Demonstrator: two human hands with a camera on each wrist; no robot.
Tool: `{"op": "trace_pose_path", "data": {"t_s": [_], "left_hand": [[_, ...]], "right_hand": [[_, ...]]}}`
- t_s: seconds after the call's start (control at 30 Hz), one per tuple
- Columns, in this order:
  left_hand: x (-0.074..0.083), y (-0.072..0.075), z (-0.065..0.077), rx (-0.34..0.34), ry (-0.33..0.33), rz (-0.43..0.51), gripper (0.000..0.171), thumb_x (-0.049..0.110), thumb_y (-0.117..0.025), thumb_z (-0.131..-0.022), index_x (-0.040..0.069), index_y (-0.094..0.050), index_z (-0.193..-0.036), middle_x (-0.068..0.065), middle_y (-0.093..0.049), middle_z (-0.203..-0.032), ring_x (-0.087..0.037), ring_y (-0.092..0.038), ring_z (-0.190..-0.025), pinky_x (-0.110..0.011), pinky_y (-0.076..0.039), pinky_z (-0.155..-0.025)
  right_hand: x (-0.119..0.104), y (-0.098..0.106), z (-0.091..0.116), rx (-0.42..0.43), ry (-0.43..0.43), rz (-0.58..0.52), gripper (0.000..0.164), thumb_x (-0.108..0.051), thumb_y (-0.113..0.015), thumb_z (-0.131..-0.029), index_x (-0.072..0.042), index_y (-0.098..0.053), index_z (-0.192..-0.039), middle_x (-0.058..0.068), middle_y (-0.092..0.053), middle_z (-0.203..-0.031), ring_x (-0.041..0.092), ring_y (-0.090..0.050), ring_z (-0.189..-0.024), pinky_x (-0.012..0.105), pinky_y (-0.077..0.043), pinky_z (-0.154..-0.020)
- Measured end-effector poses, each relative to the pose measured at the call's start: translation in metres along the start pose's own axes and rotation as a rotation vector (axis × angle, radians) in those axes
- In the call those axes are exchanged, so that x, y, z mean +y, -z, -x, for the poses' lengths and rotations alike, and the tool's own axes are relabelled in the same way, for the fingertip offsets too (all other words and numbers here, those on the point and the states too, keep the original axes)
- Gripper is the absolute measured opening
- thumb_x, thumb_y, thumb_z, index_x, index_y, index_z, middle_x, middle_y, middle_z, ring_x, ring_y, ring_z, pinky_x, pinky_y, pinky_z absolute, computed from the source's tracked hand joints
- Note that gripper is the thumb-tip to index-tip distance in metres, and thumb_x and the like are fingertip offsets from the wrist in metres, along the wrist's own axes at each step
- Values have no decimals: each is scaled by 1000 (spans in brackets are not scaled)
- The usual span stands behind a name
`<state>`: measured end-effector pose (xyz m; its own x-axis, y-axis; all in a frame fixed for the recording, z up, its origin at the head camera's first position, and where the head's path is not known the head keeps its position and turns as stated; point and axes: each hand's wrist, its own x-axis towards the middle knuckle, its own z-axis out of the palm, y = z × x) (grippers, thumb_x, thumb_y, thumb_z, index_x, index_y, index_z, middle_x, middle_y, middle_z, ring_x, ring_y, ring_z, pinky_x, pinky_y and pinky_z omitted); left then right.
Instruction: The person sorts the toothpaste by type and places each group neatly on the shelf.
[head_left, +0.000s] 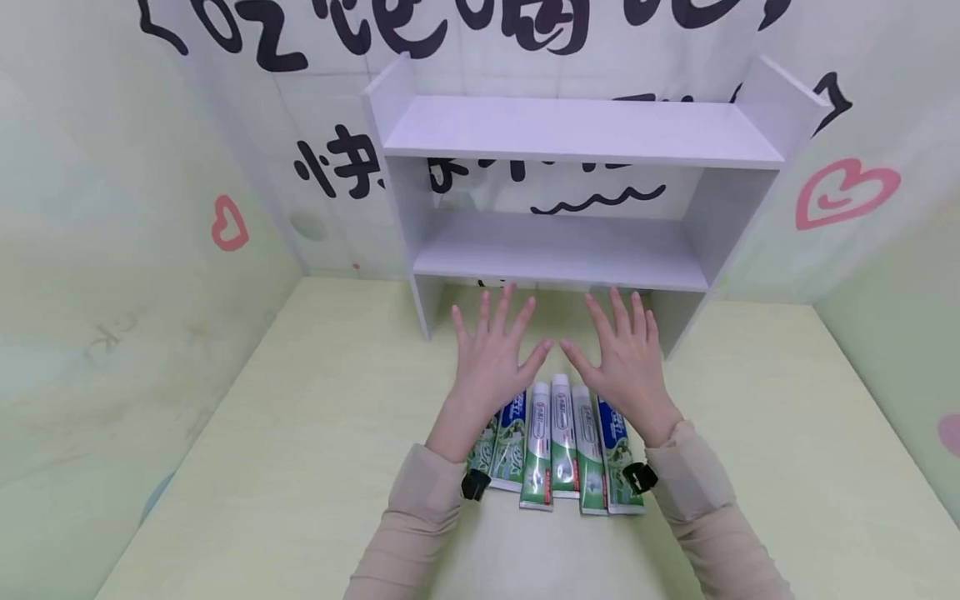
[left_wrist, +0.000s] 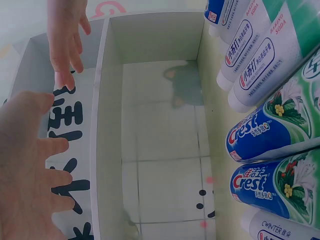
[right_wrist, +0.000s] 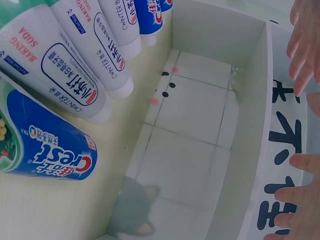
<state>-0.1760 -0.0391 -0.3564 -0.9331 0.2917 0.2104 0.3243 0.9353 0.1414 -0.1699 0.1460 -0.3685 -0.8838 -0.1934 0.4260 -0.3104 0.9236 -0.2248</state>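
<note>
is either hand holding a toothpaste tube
No, the left hand and right hand are spread wide and grip nothing, while the toothpaste tubes lie on the table.

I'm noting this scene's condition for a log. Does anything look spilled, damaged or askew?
Nothing stands out: the tubes lie side by side, ends slightly uneven, with no visible spill or tear, and the shelf stands upright. The left arm partly hides the leftmost tube.
</note>
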Motion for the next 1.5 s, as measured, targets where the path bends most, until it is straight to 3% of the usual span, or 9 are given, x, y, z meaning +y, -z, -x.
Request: {"op": "trace_pose_path", "data": {"t_s": [0.37, 0.5, 0.67, 0.9, 1.13, 1.27, 1.5], "left_hand": [[-4, -1, 1, -8, 9, 21, 64, 58, -27, -92, 24, -19, -145, 0, 5, -154, -33, -4, -140, -61, 4, -107], [-7, 0, -2, 40, 10, 51, 63, 55, -35, -91, 20, -25, -144, -4, -14, -153, -33, -19, -139, -60, -2, -108], [-11, 2, -5, 101, 27, 86, 60, 48, -46, -90, 14, -35, -139, -10, -45, -138, -30, -42, -127, -57, -14, -108], [-15, 3, -7, 118, 44, 141, 57, 46, -46, -91, 11, -40, -135, -12, -50, -133, -30, -46, -123, -54, -21, -108], [-19, 5, -8, 149, 69, 207, 52, 43, -47, -91, 7, -47, -128, -12, -56, -125, -28, -54, -115, -48, -32, -104], [-21, 7, -7, 157, 82, 225, 51, 43, -48, -91, 6, -50, -126, -11, -59, -121, -27, -57, -109, -46, -39, -99], [-27, 8, -9, 181, 138, 323, 55, 50, -46, -89, 5, -54, -119, -9, -65, -109, -22, -64, -84, -34, -50, -74]], "right_hand": [[3, -4, 1, 31, 30, -7, 71, -49, -54, -84, -9, -34, -139, 27, -27, -144, 50, -21, -132, 63, -19, -104], [4, -4, 0, 16, 0, -62, 72, -43, -60, -82, -7, -34, -138, 28, -33, -139, 51, -26, -129, 64, -24, -101], [7, -3, 2, -6, -64, -156, 71, -41, -62, -81, -3, -37, -136, 28, -41, -133, 47, -36, -123, 61, -30, -98], [11, -7, 7, -16, -104, -209, 66, -41, -61, -83, 1, -43, -130, 27, -48, -126, 43, -45, -116, 55, -32, -99], [12, -9, 13, -88, -193, -294, 66, -47, -53, -86, 1, -43, -131, 26, -46, -129, 42, -42, -119, 56, -32, -99], [14, -11, 16, -121, -232, -317, 68, -52, -49, -87, 0, -42, -131, 25, -45, -130, 41, -41, -120, 56, -35, -96], [18, -16, 24, -178, -283, -362, 71, -55, -46, -88, 0, -41, -132, 24, -44, -131, 40, -42, -120, 56, -38, -91]]}}
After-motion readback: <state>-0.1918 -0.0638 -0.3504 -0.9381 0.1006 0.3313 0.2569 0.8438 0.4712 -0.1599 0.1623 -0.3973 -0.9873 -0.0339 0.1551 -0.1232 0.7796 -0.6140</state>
